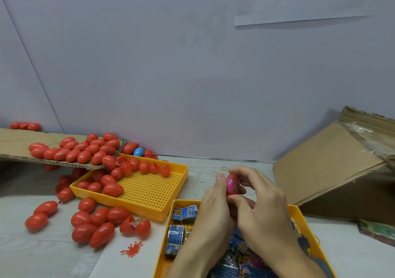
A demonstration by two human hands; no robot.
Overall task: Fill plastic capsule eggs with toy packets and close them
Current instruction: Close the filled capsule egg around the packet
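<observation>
Both my hands hold one red capsule egg (pixel 232 187) above the near yellow tray (pixel 300 215). My left hand (pixel 213 205) grips the egg from the left, thumb along its side. From the right, my right hand (pixel 258 203) curls its fingers round it. A colourful toy packet (pixel 236 186) shows at the egg's opening. Folded blue toy packets (pixel 184 213) lie in the near tray below my hands. Many red eggs (pixel 100 224) lie on the table at the left.
A second yellow perforated tray (pixel 149 192) holds several red eggs. A cardboard sheet (pixel 12 147) at the left carries more eggs, with one blue egg (pixel 138 151) behind. A tilted cardboard box (pixel 333 171) stands at the right. A red rubber toy (pixel 132 249) lies on the table.
</observation>
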